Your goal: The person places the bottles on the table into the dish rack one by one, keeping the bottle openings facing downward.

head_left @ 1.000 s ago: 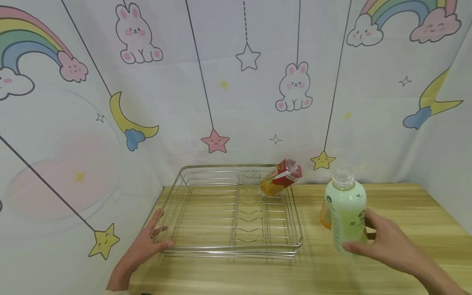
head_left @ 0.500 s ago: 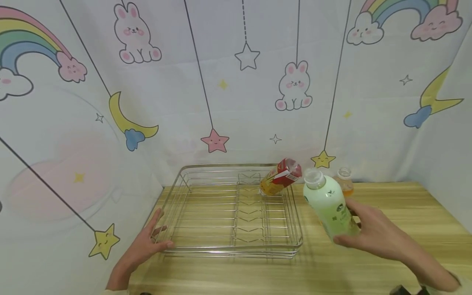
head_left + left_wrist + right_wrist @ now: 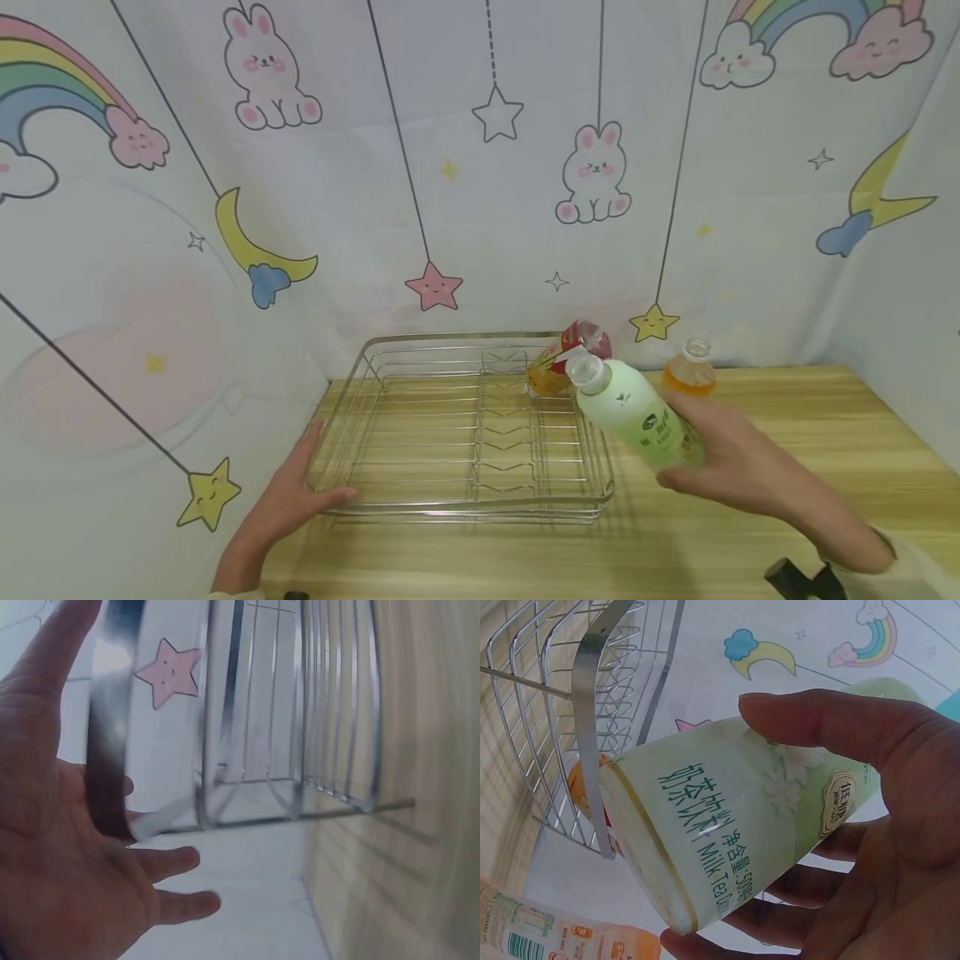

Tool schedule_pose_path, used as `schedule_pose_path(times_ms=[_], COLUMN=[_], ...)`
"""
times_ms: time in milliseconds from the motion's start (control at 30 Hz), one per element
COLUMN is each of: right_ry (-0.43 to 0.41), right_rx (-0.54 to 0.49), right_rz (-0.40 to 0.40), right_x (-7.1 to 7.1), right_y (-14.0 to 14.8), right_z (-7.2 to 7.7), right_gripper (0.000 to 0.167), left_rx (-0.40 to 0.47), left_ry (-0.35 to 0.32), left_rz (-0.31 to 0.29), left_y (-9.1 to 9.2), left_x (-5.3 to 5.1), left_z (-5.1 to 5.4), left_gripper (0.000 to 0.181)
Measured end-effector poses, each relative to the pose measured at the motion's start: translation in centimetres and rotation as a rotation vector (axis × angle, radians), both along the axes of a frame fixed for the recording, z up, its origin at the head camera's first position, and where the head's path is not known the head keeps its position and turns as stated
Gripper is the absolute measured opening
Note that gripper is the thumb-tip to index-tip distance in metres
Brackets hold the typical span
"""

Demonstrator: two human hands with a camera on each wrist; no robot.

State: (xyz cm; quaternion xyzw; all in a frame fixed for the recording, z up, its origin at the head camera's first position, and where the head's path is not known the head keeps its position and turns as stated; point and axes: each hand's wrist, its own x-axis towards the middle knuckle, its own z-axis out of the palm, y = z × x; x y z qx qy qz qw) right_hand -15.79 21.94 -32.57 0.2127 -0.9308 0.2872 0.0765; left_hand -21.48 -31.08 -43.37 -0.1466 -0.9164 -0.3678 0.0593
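Note:
A pale green milk tea bottle [image 3: 637, 417] tilts to the left over the right end of the wire dish rack [image 3: 465, 506]. My right hand [image 3: 738, 458] grips it, thumb on one side and fingers round the other. In the right wrist view, its printed label [image 3: 735, 817] and base show. At the rack's front left corner, my left hand [image 3: 281, 504] touches the rim, its thumb along the front and fairly straight fingers at the side. A red and yellow bottle [image 3: 551, 371] leans in the rack's back right corner, partly hidden by the milk tea bottle.
A bottle of orange drink [image 3: 688, 375] stands behind my right hand, its lower part hidden. The rack sits on a wood-grain table [image 3: 450, 558]. A white cloth [image 3: 510, 208] with cartoon prints hangs at the back and sides.
My right hand has moved left with the milk tea bottle, tipping it from upright toward the rack. The orange drink bottle has come into view behind it. My left hand has stayed at the corner.

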Motion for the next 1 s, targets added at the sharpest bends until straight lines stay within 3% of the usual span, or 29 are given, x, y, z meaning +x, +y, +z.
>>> schedule_pose_path(times_ms=[233,467,767,1000], right_ry=[0.048,0.071,0.118,0.222], right_rx=[0.086,0.171,0.304,0.386], right_rz=[-0.02,-0.052,-0.083,-0.073], right_x=[-0.2,-0.3,-0.6,-0.7], right_y=[-1.3,-2.8,-4.6,-5.8], right_z=[-0.4,-0.3,-0.6,-1.3], right_gripper=[0.072,0.075,0.07,0.066], left_rx=[-0.079,-0.036,0.009,0.094], left_ry=[0.139,0.208,0.178,0.342], left_rz=[-0.038,-0.132,-0.191,-0.286], left_y=[2.8,5.8,9.4,11.7], left_x=[0.8,1.4,1.9,2.0], left_z=[1.7,2.8,4.3,4.6], left_gripper=[0.123,0.129,0.135,0.13])
